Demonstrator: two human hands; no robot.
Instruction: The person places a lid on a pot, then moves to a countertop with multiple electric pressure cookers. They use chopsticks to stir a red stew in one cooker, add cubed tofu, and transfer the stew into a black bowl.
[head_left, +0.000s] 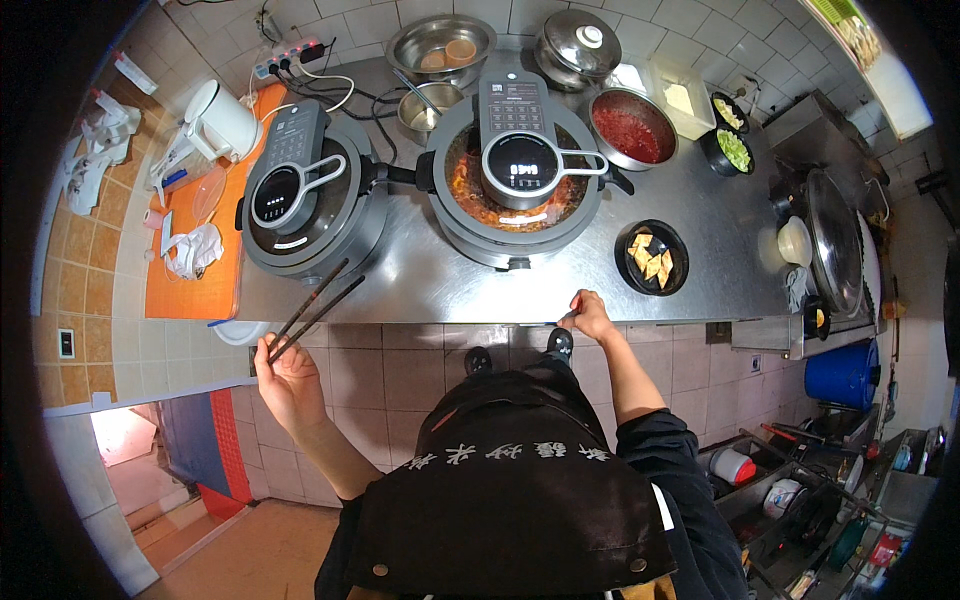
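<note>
My left hand grips a pair of dark chopsticks, their tips raised in front of the left electric cooker. At the counter's front edge, my right hand is closed around a thin dark object, seen nearly edge-on; its kind is unclear. The middle electric cooker has a glass lid, with reddish food visible beneath it. A lit display and a looped handle sit on top of each cooker. Beyond my right hand stands a black bowl with yellow-brown, diamond-shaped pieces.
The steel counter holds a pan of red sauce, a lidded pot, a steel basin and bowls of chopped vegetables. Cables run from a power strip. A white kettle stands on an orange board.
</note>
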